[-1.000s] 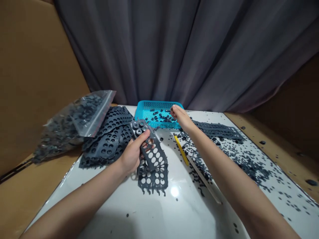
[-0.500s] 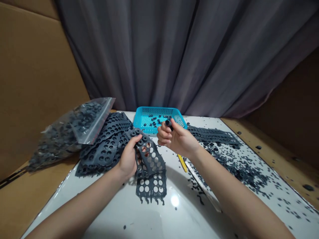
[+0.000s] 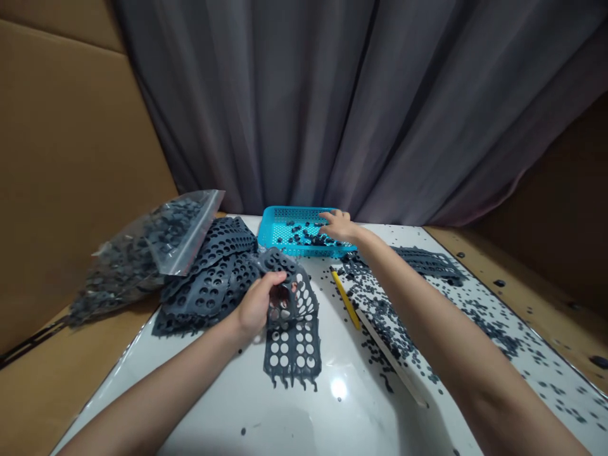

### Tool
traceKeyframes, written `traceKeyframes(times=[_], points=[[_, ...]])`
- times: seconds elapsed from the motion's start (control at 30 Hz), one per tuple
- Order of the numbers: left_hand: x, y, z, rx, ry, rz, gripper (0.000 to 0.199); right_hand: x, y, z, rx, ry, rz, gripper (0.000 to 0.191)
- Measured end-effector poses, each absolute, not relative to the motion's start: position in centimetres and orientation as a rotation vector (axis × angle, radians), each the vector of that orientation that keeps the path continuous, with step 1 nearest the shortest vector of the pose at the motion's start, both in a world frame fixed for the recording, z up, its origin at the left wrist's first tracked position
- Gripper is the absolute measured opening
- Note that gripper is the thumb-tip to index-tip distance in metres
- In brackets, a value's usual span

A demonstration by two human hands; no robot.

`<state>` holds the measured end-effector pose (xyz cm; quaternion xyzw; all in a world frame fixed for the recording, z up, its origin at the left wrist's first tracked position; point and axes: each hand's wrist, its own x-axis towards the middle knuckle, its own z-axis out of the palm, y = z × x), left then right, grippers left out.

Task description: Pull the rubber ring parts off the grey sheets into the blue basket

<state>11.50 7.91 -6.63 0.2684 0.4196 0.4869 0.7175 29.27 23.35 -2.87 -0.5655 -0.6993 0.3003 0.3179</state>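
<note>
My left hand (image 3: 259, 304) grips a dark grey rubber sheet (image 3: 293, 354) with rows of round holes, thumb on top. The sheet's lower end hangs toward the white tabletop and has ragged tails; its upper end still carries some round rubber pieces. Over the right side of a blue perforated plastic basket (image 3: 270, 233) is my right hand (image 3: 339, 226), its fingers spread and holding nothing I can see. Small black rubber pieces (image 3: 297, 234) lie scattered in the basket below it.
Left of the sheet lies a pile of similar sheets (image 3: 204, 285), beside a clear zip bag (image 3: 142, 253) full of dark pieces. On the right are a yellow stick (image 3: 346, 299), a white strip (image 3: 392, 360), punched sheets (image 3: 427, 261) and many black scraps (image 3: 389, 310).
My right hand has moved forward from near the sheet to over the basket and opened; the black pieces it held have left it. My left hand still holds the sheet.
</note>
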Motion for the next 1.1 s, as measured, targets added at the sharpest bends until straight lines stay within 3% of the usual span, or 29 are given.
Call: traceKeyframes(times=[0.07,0.17,0.23,0.43,0.57,0.73,1.1], points=[[11.5,7.9,-6.6,0.679,0.947,1.103,0.032,29.0,21.3,-2.0,-1.382,-1.929,0.709,0.027],[11.2,7.9,-6.3,0.815,0.910,1.147,0.030,28.7,16.0,-0.9,-0.862,-2.232,0.716,0.013],[11.0,7.9,-6.0,0.955,0.869,1.196,0.027,28.6,12.7,-0.7,-0.715,-2.426,0.685,0.015],[10.7,7.7,-6.1,1.251,0.882,1.175,0.021,27.9,9.4,-1.8,-0.849,-2.509,0.467,0.023],[11.3,7.7,-6.2,1.231,0.911,1.226,0.029,27.3,9.9,-2.6,-0.789,-2.386,0.867,0.031],[12.6,7.6,-5.6,0.838,0.852,1.393,0.032,25.9,10.6,-4.8,-0.556,-1.721,1.477,0.037],[12.3,7.7,-5.1,0.512,0.992,1.423,0.037,25.3,11.8,-6.3,-0.438,-1.136,1.599,0.038]])
